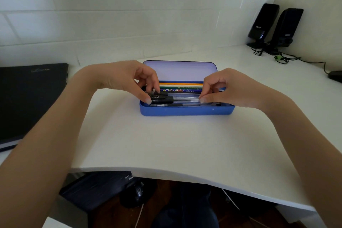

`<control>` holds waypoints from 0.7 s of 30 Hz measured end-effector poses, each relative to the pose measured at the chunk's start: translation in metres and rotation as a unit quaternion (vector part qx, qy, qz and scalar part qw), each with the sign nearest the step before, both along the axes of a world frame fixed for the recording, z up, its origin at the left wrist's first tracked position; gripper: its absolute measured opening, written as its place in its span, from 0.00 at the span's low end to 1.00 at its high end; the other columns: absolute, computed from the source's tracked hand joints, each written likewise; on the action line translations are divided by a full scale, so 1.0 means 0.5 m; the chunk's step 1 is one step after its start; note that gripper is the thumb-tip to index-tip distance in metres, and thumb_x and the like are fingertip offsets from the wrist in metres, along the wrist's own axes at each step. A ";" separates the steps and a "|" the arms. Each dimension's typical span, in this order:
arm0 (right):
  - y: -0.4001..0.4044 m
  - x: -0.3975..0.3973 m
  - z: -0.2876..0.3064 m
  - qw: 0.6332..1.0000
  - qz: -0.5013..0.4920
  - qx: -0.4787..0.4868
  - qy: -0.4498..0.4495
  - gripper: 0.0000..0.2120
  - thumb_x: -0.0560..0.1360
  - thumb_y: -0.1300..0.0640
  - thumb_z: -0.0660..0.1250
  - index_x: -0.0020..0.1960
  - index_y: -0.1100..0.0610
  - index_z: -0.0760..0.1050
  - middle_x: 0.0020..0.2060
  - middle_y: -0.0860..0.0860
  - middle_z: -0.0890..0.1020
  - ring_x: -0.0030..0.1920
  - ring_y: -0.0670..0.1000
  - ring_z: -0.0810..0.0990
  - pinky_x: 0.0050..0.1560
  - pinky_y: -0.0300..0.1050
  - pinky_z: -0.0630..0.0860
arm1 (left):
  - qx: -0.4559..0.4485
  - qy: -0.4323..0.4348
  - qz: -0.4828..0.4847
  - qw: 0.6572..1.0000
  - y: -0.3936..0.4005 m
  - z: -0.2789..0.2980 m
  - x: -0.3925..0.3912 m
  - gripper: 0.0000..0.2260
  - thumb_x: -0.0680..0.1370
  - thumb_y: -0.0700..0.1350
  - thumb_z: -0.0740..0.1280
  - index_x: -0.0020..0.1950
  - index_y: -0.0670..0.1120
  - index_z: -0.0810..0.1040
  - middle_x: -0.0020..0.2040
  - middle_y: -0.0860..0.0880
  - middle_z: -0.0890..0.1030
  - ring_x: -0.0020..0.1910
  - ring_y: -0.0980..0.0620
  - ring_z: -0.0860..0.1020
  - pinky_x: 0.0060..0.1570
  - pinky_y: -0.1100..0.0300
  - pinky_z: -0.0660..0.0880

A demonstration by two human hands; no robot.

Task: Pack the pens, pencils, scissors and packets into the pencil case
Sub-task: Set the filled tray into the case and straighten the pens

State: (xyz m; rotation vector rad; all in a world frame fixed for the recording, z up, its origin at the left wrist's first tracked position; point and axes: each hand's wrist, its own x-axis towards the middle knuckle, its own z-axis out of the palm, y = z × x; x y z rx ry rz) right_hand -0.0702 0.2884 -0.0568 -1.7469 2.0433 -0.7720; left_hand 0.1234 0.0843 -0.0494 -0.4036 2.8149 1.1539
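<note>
A blue pencil case [187, 111] lies open on the white desk, its lid [180, 70] standing up at the back. Inside lie several pencils [180, 87] at the rear and clear pens with black caps [183, 99] at the front. My left hand [135, 81] is over the case's left end, fingertips pinching the black caps of the pens. Over the right end, my right hand [220, 89] pinches the other end of a clear pen. No scissors or packets can be seen.
A black notebook [27, 102] lies at the left on the white desk [166, 144]. Two black speakers [275, 26] with cables stand at the back right. The desk's curved front edge runs close to me, with dark bags on the floor below.
</note>
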 end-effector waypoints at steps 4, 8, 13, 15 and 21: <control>-0.001 0.001 0.002 1.000 0.001 -0.011 -0.001 0.04 0.69 0.60 0.74 0.37 0.55 0.81 0.34 0.54 0.83 0.32 0.52 0.76 0.48 0.51 0.76 | -0.004 -0.009 0.001 1.000 0.003 0.002 0.000 0.10 0.64 0.41 0.79 0.39 0.49 0.81 0.34 0.52 0.77 0.29 0.57 0.70 0.33 0.72 0.68; -0.002 0.007 -0.001 1.000 -0.003 -0.004 0.006 0.04 0.69 0.60 0.74 0.37 0.56 0.80 0.35 0.55 0.83 0.32 0.48 0.76 0.47 0.51 0.76 | -0.013 -0.003 0.011 1.000 0.003 0.001 -0.001 0.07 0.64 0.42 0.79 0.38 0.50 0.84 0.36 0.41 0.78 0.28 0.60 0.70 0.34 0.75 0.67; 0.000 0.005 0.002 1.000 -0.004 -0.003 0.016 0.04 0.69 0.58 0.74 0.38 0.55 0.79 0.35 0.56 0.83 0.33 0.55 0.77 0.46 0.53 0.77 | -0.031 0.008 0.017 0.999 0.007 0.003 -0.001 0.05 0.64 0.42 0.78 0.36 0.49 0.83 0.42 0.32 0.78 0.28 0.61 0.72 0.36 0.76 0.67; 0.005 -0.002 0.009 1.000 -0.014 0.007 0.010 0.06 0.68 0.55 0.75 0.38 0.54 0.78 0.35 0.56 0.83 0.34 0.59 0.77 0.42 0.53 0.76 | -0.031 0.010 0.017 0.999 0.009 0.004 -0.001 0.04 0.65 0.43 0.77 0.35 0.49 0.83 0.37 0.35 0.78 0.28 0.61 0.72 0.36 0.76 0.67; 0.024 -0.020 0.025 0.989 -0.062 0.120 0.066 0.10 0.63 0.45 0.76 0.37 0.50 0.79 0.31 0.45 0.78 0.32 0.47 0.73 0.38 0.42 0.69 | -0.022 0.002 0.013 1.000 0.007 0.004 0.002 0.05 0.67 0.41 0.76 0.37 0.49 0.82 0.36 0.46 0.81 0.34 0.56 0.73 0.44 0.67 0.71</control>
